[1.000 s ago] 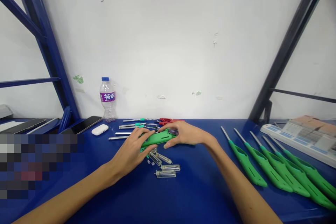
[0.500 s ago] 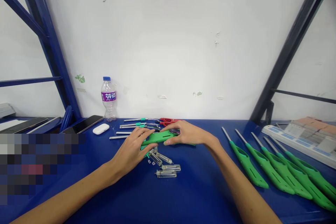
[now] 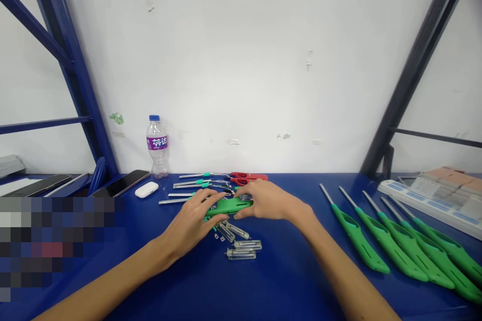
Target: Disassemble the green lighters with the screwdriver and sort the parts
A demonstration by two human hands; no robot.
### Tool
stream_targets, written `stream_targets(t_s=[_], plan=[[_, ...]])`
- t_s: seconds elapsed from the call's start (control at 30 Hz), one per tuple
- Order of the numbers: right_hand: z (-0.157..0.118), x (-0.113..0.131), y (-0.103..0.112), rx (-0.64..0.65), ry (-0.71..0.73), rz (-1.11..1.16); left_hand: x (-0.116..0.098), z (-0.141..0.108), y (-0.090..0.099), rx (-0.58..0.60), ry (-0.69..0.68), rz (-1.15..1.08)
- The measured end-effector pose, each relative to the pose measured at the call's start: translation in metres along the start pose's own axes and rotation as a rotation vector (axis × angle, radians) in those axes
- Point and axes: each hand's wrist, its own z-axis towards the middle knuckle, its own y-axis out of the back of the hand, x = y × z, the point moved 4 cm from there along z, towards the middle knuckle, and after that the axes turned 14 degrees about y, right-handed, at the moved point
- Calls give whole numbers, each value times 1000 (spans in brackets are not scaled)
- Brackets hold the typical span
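Observation:
A green lighter handle (image 3: 229,205) is held level above the table between both hands. My left hand (image 3: 192,218) is closed around its left end, thumb below and fingers above. At the right end, my right hand (image 3: 265,200) grips with fingers over the top and thumb underneath. A small clear piece (image 3: 245,197), like a lighter fuel tank, shows against the handle under the right fingers; whether it sits inside cannot be seen. Several clear fuel tanks (image 3: 241,254) lie just below the hands, near small white bits (image 3: 219,236).
Metal lighter tubes (image 3: 192,184) with wires and red lighter handles (image 3: 246,178) lie behind the hands. Several green lighters (image 3: 361,246) are lined up at right beside a power strip (image 3: 429,205). At left are a bottle (image 3: 157,148), a white case (image 3: 146,189) and a phone (image 3: 122,183).
The clear piece under my right fingers appears lower against the green handle. My right hand has shifted slightly, still at the handle's right end. The whole view has moved a little.

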Motion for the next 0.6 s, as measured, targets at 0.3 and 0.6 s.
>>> stream_targets(t_s=[0.3, 0.6], plan=[[-115, -10, -12, -67, -380, -96, 0, 1, 5, 60, 69, 23], [-165, -23, -58, -107, -501, -81, -11, -17, -23, 250, -26, 131]])
